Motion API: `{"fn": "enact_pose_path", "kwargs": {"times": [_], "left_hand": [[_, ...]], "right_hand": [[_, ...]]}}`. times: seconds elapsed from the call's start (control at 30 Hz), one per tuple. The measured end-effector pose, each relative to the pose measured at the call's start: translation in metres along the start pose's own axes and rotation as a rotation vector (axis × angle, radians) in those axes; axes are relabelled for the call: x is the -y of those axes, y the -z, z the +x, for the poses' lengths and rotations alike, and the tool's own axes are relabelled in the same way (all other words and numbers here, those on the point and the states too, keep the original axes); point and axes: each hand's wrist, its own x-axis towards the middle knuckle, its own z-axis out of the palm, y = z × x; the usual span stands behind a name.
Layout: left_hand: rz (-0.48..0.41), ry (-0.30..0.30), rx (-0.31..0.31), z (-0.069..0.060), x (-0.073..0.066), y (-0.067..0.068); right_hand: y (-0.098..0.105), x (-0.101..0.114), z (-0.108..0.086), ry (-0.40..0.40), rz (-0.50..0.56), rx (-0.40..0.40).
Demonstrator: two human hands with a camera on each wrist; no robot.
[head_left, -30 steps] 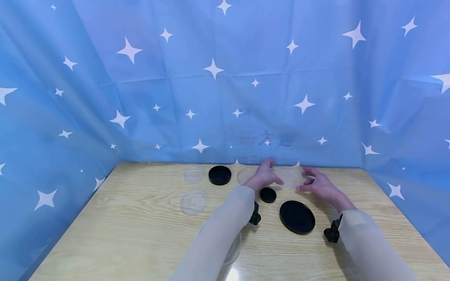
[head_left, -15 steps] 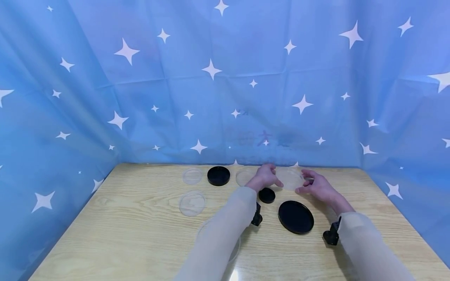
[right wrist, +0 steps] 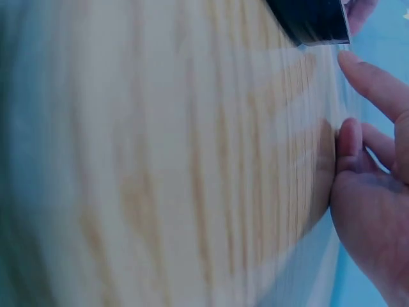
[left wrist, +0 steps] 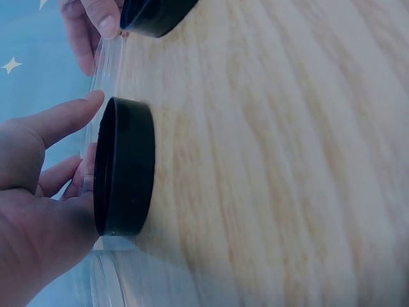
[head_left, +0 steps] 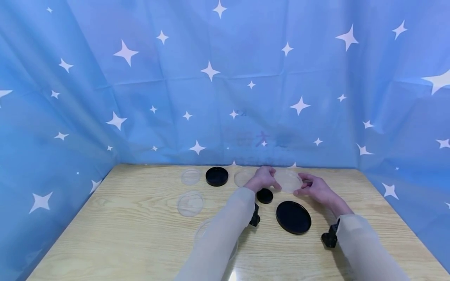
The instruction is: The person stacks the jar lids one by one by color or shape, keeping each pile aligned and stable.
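A clear, shallow round plastic dish (head_left: 287,182) is between my hands near the back of the table. My left hand (head_left: 263,178) holds its left rim, thumb toward me and fingers at the far side. On the opposite rim is my right hand (head_left: 315,190), thumb and fingers bent round the edge. In the left wrist view, a small black round dish (left wrist: 133,166) hides part of the left fingers, and the clear dish (left wrist: 108,67) shows edge-on. My right fingertips (right wrist: 350,137) appear low over the tabletop in the right wrist view.
Nearest me lies a large black dish (head_left: 293,217), with the small black dish (head_left: 265,196) beyond it. A medium black dish (head_left: 216,176) and clear dishes (head_left: 191,176), (head_left: 190,203) are further left. My left sleeve partly covers another clear dish (head_left: 202,228). A starry blue curtain (head_left: 211,117) borders the table.
My hands have closed in on the clear dish's rim from both sides, and the dish has shifted slightly toward me. The other dishes stay in place; the head view has shifted a little.
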Motion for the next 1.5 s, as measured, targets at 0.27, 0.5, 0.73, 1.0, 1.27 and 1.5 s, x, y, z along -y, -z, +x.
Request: {"fn": "enact_pose_path", "kwargs": {"times": [0.27,0.5,0.73,1.0,1.27,1.5], "left_hand": [[-0.079,-0.034,0.019,-0.002,0.002,0.001],[-0.162,-0.040,0.037,-0.002,0.003,0.000],[-0.183,-0.033,0.059,-0.005,0.002,0.005],[-0.216,-0.043,0.076,-0.011,-0.001,0.010],[-0.225,-0.075,0.080,-0.019,-0.003,0.015],[-0.175,-0.097,0.073,-0.027,-0.007,0.029]], "right_hand": [[0.001,-0.003,-0.001,0.004,0.018,-0.006],[0.000,-0.004,-0.002,-0.008,0.067,-0.022],[0.000,-0.005,-0.003,-0.019,0.063,-0.039],[0.001,0.000,-0.009,-0.012,0.085,-0.038],[0.005,0.012,-0.018,0.002,0.096,-0.042],[0.005,0.027,-0.023,0.037,0.108,-0.059]]}}
